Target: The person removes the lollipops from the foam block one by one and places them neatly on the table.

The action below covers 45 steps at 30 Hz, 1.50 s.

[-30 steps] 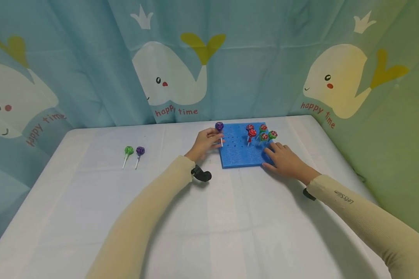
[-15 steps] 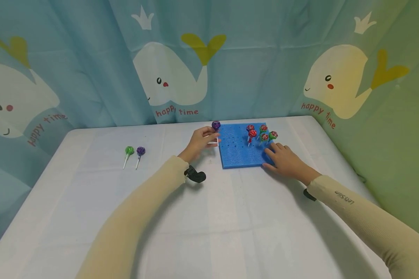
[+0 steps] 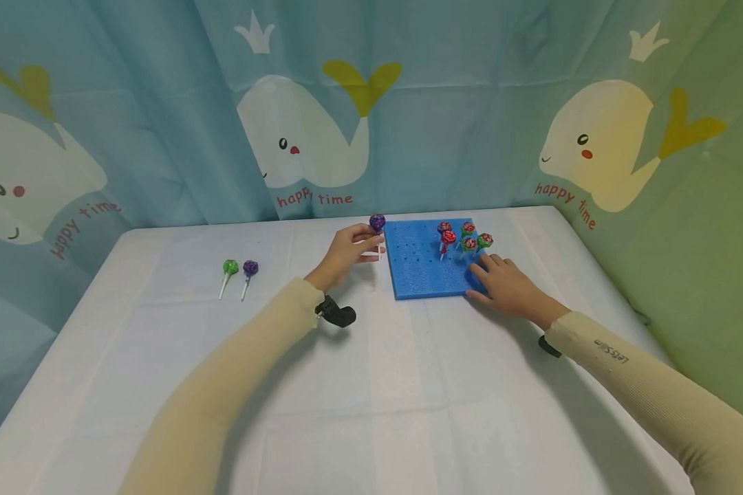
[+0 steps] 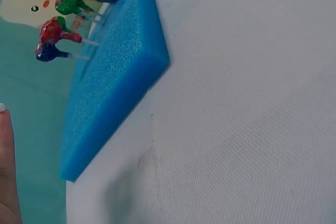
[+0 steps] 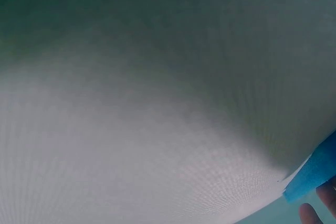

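One purple-wrapped lollipop (image 3: 377, 222) is pinched by the left hand (image 3: 345, 252), the nearer one.
It is held near-vertical between thumb and fingers; just apart, at three o'clock, the blue foam board (image 3: 424, 283) is laid flat. Farther, the board's four o'clock edge is touched by the right hand (image 3: 506, 289), fingers parted.

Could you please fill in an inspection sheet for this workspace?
Surface: white-covered table, blue board on it.
Job's things: five lollipops standing in the board; purple lollipop in hand; green lollipop and second purple lollipop lying on the table.
Clutter: nothing seen.
Hands: left hand pinches the purple lollipop near the board's left edge; right hand rests at its right edge.
Cables: dark strand by table's right edge, too small to identify.
Surroundings: whale-print curtain.
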Motion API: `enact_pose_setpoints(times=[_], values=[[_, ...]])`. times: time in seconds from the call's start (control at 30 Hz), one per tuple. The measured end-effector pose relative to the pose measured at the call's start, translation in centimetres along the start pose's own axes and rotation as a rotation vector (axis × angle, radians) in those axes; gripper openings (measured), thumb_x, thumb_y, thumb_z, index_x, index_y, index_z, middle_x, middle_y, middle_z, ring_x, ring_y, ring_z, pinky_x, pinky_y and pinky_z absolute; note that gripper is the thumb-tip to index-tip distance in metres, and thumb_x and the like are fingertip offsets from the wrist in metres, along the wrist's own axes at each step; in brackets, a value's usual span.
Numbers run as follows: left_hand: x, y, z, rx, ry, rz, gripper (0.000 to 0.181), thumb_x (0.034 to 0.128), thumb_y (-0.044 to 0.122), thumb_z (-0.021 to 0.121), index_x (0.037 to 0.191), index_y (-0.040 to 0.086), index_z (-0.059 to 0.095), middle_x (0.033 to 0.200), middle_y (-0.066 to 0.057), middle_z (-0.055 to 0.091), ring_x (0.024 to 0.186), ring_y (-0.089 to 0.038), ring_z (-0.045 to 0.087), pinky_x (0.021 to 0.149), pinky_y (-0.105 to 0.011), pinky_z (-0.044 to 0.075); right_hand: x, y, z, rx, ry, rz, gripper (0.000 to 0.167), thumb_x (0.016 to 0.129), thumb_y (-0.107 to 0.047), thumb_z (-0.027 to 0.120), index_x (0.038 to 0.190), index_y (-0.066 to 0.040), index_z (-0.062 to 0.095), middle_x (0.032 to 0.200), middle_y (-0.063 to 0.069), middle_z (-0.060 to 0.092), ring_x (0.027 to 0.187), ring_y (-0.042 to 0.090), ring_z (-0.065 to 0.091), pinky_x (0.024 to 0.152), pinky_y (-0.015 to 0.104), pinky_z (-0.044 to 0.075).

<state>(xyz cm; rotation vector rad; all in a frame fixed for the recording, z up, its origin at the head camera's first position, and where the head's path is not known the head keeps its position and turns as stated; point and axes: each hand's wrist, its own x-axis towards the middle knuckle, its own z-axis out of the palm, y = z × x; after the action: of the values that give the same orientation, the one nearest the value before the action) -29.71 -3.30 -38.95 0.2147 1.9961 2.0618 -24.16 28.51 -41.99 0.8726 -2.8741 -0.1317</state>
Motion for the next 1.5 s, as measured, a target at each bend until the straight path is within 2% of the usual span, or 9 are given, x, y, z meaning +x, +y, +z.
enact_pose_setpoints(times=[0.1,0.27,0.37,0.83,1.0,1.23,1.33,1.5], values=[[-0.2,0.1,-0.3,0.015,0.003,0.001,0.023,0.0932,0.007,0.057,0.112,-0.005,0.055,0.099,-0.008,0.063,0.077,-0.007,0.065,0.075,-0.028,0.059,0.0,0.0,0.0,0.002,-0.002,0.002,0.048,0.089,-0.042,0.06,0.113,-0.002,0.053,0.108,0.021,0.051,0.1,0.036,0.052,0.076,0.052,0.048],[-0.6,0.2,-0.8,0.041,-0.01,0.006,0.029,0.0941,0.008,0.055,0.118,-0.008,0.052,0.118,-0.026,0.058,0.078,-0.006,0.065,0.077,-0.029,0.058,0.0,0.0,-0.1,0.003,-0.017,0.011,0.049,0.089,-0.043,0.059,0.115,-0.002,0.053,0.11,0.021,0.051,0.102,0.036,0.052,0.078,0.052,0.049],[-0.8,0.2,-1.3,0.058,-0.016,0.01,0.032,0.0944,0.009,0.055,0.121,-0.009,0.05,0.126,-0.031,0.053,0.079,-0.006,0.065,0.078,-0.029,0.058,0.0,-0.1,-0.1,0.005,-0.026,0.016,0.05,0.089,-0.043,0.059,0.116,-0.002,0.053,0.111,0.022,0.052,0.104,0.037,0.052,0.079,0.053,0.049],[-2.0,0.4,-3.5,0.048,0.031,-0.005,0.031,0.0936,0.008,0.056,0.12,-0.008,0.052,0.122,-0.027,0.055,0.078,-0.004,0.065,0.074,-0.024,0.058,0.0,-0.2,-0.2,0.014,-0.02,0.018,0.05,0.089,-0.043,0.059,0.116,-0.001,0.053,0.111,0.022,0.051,0.105,0.037,0.051,0.081,0.053,0.048],[-2.4,0.7,-4.4,0.056,0.056,-0.021,0.028,0.0931,0.008,0.057,0.117,-0.005,0.053,0.115,-0.02,0.059,0.077,-0.004,0.066,0.073,-0.023,0.058,0.0,-0.2,-0.3,0.017,-0.025,0.02,0.05,0.089,-0.042,0.059,0.117,-0.001,0.053,0.113,0.023,0.051,0.106,0.038,0.051,0.082,0.054,0.048],[-2.9,1.0,-5.3,0.08,0.064,-0.034,0.031,0.0935,0.009,0.057,0.12,-0.005,0.052,0.123,-0.025,0.054,0.078,-0.003,0.066,0.073,-0.023,0.058,-0.1,-0.2,-0.3,0.021,-0.023,0.018,0.05,0.089,-0.042,0.06,0.117,-0.001,0.053,0.113,0.023,0.052,0.106,0.038,0.051,0.082,0.054,0.048],[-3.2,1.0,-5.8,0.093,0.064,-0.031,0.034,0.0935,0.01,0.057,0.123,-0.007,0.05,0.113,-0.017,0.06,0.078,-0.003,0.065,0.073,-0.022,0.058,-0.1,-0.2,-0.4,0.024,-0.017,0.017,0.049,0.089,-0.042,0.06,0.117,-0.001,0.053,0.112,0.023,0.052,0.106,0.038,0.051,0.081,0.053,0.049],[-3.7,1.1,-6.9,0.098,0.062,-0.029,0.039,0.0931,0.008,0.057,0.125,-0.011,0.046,0.09,0.005,0.062,0.076,-0.001,0.066,0.073,-0.022,0.058,-0.1,-0.3,-0.5,0.029,-0.021,0.018,0.05,0.089,-0.042,0.06,0.117,-0.001,0.053,0.113,0.023,0.052,0.106,0.038,0.051,0.081,0.053,0.049]])
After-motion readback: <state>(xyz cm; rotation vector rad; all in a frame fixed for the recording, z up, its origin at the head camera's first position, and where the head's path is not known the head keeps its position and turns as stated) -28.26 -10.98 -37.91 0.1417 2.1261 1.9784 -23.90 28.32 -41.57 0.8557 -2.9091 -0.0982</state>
